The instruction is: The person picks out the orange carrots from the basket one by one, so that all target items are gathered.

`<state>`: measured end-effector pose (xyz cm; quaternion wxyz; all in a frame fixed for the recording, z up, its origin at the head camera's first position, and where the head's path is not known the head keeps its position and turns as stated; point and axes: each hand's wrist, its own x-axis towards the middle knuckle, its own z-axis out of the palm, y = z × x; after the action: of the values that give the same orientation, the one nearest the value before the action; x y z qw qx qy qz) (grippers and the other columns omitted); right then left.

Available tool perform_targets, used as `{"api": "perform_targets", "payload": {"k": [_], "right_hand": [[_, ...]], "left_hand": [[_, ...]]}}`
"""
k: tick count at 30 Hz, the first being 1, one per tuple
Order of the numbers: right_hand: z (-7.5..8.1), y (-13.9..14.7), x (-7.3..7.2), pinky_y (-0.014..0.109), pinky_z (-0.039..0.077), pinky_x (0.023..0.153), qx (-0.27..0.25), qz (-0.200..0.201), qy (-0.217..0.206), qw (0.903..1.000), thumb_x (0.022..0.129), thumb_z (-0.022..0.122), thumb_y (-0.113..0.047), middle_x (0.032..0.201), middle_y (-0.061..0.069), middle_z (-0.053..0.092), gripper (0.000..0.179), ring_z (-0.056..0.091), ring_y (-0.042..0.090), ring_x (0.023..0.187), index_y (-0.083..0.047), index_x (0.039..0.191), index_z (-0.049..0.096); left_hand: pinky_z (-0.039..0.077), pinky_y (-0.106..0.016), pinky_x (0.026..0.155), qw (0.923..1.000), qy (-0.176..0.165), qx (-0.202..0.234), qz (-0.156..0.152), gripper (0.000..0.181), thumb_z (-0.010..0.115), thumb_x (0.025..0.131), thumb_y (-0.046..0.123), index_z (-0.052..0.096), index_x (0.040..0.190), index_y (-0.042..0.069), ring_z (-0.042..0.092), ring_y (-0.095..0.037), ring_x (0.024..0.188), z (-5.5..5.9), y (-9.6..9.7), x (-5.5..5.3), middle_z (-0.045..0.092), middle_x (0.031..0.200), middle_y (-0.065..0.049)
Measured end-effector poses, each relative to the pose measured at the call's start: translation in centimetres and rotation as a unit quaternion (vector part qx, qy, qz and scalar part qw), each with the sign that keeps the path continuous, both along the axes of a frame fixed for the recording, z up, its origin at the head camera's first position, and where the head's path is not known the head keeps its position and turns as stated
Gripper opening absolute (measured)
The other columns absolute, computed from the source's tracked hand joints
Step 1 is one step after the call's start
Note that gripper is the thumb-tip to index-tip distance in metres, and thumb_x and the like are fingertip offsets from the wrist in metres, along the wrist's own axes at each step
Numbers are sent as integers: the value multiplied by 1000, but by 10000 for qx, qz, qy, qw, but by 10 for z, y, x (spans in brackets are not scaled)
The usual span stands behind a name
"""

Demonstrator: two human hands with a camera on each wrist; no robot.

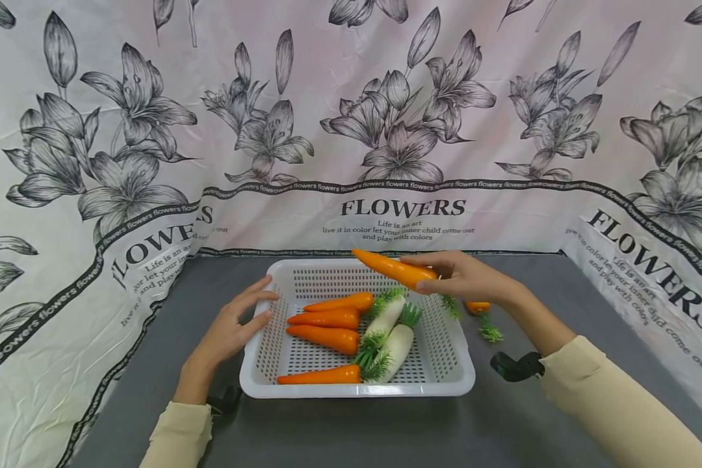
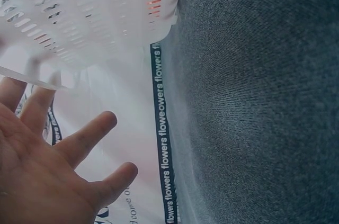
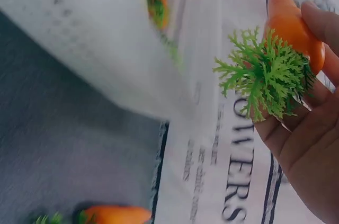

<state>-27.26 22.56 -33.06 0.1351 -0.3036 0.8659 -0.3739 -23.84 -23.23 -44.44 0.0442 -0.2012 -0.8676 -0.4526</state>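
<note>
My right hand [image 1: 465, 276] grips an orange carrot [image 1: 392, 268] by its thick end, above the back right of a white perforated basket [image 1: 357, 390]. In the right wrist view, the green leafy top [image 3: 265, 73] of that carrot hangs below my fingers. Several carrots [image 1: 324, 341] lie in the basket's left half, tips pointing left. Beside them are two white radishes [image 1: 399, 348] with green tops. My left hand [image 1: 234, 325] rests on the basket's left rim with fingers spread; in the left wrist view some fingertips touch the rim.
Another carrot [image 1: 478, 307] with a green top lies on the grey table [image 1: 363, 432] just right of the basket, partly hidden by my right hand and the basket. A white cloth [image 1: 398, 227] printed with flowers stands behind the table and along both sides.
</note>
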Motion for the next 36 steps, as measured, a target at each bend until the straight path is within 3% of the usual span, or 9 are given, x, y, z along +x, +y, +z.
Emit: {"api": "perform_targets", "payload": {"k": [4,7,16,27,32,36], "right_hand": [[-6,21,3,36,58,83,-161,-493,51,9986,99,67,-28,137,13,62,57,65,25,102,-20,153,48],[-12,38,5,38,60,81,-235,-782,183,9965,101,65,-30,141,14,60,56,66,27,102,-21,153,47],[-32,80,7,27,55,76,-151,-1631,549,9850,102,62,-34,139,15,62,59,64,22,101,-19,156,43],[-62,121,7,24,52,69,2,-2255,964,9695,101,64,-26,130,26,64,60,60,6,86,-8,154,43],[-75,132,7,24,47,63,397,-2464,1277,9599,101,65,-26,121,28,66,59,57,9,79,-3,152,46],[-87,138,7,24,48,62,527,-2640,1234,9551,101,64,-29,126,30,64,60,59,13,83,-2,151,46]], "left_hand": [[24,-74,116,10000,-17,-47,36,35,61,101,30,64,134,17,26,-39,155,-1,0,-1,32,168,-1],[24,-74,116,10000,-15,-78,44,36,61,101,30,64,134,17,26,-39,155,-1,0,-1,31,168,-1],[23,-74,116,10000,27,-63,22,35,61,101,29,64,134,17,26,-40,155,0,-1,0,32,168,-2],[25,-74,116,9999,2,-73,68,35,61,101,29,64,134,18,26,-40,155,-1,1,0,32,168,-2],[26,-73,116,10000,8,-70,66,36,61,101,29,64,134,17,27,-40,154,-1,1,0,32,168,-2],[25,-74,116,10000,11,-73,58,35,61,101,29,64,134,17,26,-40,154,-1,1,0,32,168,-2]]}}
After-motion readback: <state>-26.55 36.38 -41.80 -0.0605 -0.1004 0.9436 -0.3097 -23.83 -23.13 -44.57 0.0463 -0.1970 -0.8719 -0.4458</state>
